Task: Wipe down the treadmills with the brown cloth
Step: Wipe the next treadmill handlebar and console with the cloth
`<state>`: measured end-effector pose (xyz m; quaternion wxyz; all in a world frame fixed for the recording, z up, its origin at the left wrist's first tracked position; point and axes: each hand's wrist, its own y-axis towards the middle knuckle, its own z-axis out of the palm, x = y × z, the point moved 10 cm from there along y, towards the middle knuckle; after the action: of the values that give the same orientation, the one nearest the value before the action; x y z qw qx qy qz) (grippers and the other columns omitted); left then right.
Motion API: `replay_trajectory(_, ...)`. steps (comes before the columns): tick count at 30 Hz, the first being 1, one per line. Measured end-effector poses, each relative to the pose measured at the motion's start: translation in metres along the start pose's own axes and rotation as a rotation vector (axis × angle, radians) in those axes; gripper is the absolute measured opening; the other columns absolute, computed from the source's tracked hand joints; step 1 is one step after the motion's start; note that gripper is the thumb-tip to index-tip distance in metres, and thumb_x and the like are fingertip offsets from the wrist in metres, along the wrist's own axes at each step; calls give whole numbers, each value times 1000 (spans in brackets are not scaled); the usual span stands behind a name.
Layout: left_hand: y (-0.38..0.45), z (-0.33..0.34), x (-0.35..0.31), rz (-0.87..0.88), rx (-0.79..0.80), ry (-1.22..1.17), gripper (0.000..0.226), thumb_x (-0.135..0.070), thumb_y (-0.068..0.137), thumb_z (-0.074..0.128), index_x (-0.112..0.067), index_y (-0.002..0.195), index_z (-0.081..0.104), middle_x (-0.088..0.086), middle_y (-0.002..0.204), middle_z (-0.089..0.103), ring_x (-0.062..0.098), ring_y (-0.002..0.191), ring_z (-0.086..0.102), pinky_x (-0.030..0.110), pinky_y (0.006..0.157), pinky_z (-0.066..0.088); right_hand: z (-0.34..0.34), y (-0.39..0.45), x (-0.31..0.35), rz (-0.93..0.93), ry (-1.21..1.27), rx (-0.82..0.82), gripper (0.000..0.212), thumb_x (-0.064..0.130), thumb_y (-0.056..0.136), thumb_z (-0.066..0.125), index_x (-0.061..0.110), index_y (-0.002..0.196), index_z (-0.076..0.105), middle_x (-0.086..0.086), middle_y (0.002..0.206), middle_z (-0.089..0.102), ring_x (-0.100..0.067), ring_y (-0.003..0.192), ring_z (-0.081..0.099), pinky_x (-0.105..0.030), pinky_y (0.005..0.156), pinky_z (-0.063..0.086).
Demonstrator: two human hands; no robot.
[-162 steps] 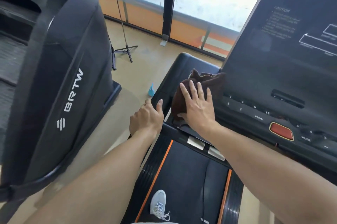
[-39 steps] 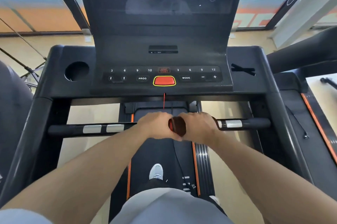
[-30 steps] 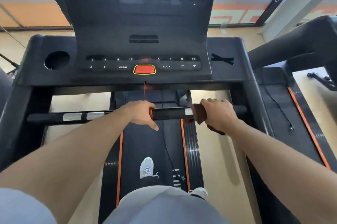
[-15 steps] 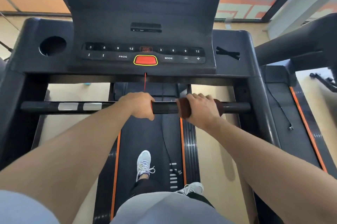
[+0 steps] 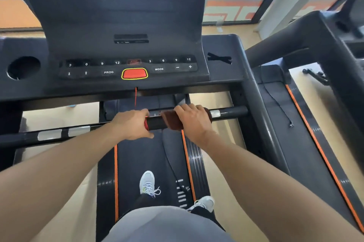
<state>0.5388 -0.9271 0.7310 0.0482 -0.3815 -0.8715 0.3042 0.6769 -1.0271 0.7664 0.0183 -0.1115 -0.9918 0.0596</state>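
Note:
I stand on a black treadmill with its console (image 5: 126,68) in front of me. A black crossbar handle (image 5: 228,112) runs across below the console. My right hand (image 5: 194,121) grips the brown cloth (image 5: 171,122), which is wrapped round the bar right of its middle. My left hand (image 5: 134,125) grips the bar at its middle, over a red clip (image 5: 146,123) with a red cord rising to the console. A short bare stretch of bar lies between my two hands.
A round cup holder (image 5: 23,67) sits at the console's left. A second treadmill (image 5: 307,123) with an orange-edged deck stands close on the right. My two feet in white shoes (image 5: 147,184) are on the belt. Windows and an orange wall lie behind.
Over the last second my right hand slid the cloth along the bar from the right end back toward the middle. My left hand stayed at the red clip.

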Motion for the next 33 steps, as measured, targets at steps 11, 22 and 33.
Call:
replay_trajectory(11, -28, -38, -79, 3, -125, 462, 78, -50, 92, 66, -4, 149, 36, 11, 138, 49, 34, 121, 54, 35, 82, 50, -1, -64, -134, 324, 69, -77, 74, 2, 82, 71, 21, 149, 45, -1, 144, 53, -29, 148, 35, -44, 130, 0)
replay_trajectory(22, -18, -54, -198, 43, -145, -411, 75, -71, 100, 24, -16, 110, 73, 10, 110, 68, 27, 122, 53, 38, 97, 44, -18, -128, -134, 808, 1495, -211, 77, -21, 75, 38, 26, 122, 76, -1, 125, 73, -25, 125, 63, -37, 108, 51)
replay_trajectory(33, -25, -105, -266, -25, -252, -1800, 36, -19, 91, 76, -8, 122, 61, 16, 113, 74, 30, 100, 75, 50, 90, 61, -111, -146, -137, 183, 1118, -250, 93, -22, 83, 48, 28, 160, 35, 17, 167, 24, -5, 157, 14, -38, 129, 18)
